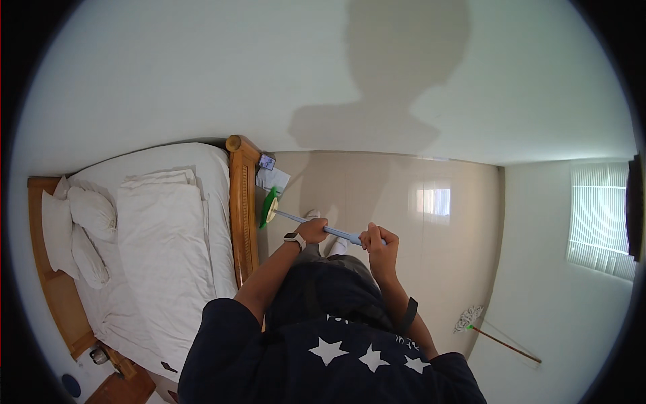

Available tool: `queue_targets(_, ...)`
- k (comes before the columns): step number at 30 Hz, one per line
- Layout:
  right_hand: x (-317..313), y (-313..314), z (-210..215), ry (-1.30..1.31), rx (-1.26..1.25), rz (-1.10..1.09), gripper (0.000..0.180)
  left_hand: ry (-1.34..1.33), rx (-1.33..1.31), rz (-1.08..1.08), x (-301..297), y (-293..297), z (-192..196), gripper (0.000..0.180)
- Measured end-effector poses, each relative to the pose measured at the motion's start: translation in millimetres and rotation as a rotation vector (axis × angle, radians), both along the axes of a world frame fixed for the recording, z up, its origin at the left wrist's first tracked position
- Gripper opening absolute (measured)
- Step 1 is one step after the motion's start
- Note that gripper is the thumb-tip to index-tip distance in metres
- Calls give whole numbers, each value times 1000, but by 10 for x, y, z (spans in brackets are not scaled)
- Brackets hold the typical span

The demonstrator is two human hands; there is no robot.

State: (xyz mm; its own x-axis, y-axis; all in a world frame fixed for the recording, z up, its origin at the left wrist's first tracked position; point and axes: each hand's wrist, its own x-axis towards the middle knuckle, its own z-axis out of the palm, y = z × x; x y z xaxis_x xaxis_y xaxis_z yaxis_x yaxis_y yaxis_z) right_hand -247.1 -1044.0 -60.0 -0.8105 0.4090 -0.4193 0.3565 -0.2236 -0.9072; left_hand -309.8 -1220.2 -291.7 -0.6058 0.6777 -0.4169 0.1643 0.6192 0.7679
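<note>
Both my hands grip the light-blue pole of a mop [342,233], which slants across in front of my body. My left hand [313,231], with a pale watch at the wrist, is wrapped round the lower pole. Closed on the thicker upper grip is my right hand [379,246], near the pole's end. The mop's head [269,207], green with a cream middle, reaches to the left, down on the floor beside the bed's wooden footboard [243,202].
A bed [161,229] with white sheets and pillows fills the left. Papers [272,180] and a small dark-and-light item [267,161] lie by the footboard near the wall. A string mop [498,340] leans at the right wall, below a window with blinds [599,219].
</note>
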Motion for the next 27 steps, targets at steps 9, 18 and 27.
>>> queue_targets(9,365,159,325,31,1,112,47,-45,-29,39,595,146,293,27)
queue_targets(18,834,113,374,96,30,278,45,33,-104,304,1085,155,633,20)
queue_targets(27,997,273,-919,210,-168,284,40,212,-178,570,1369,86,-246,17)
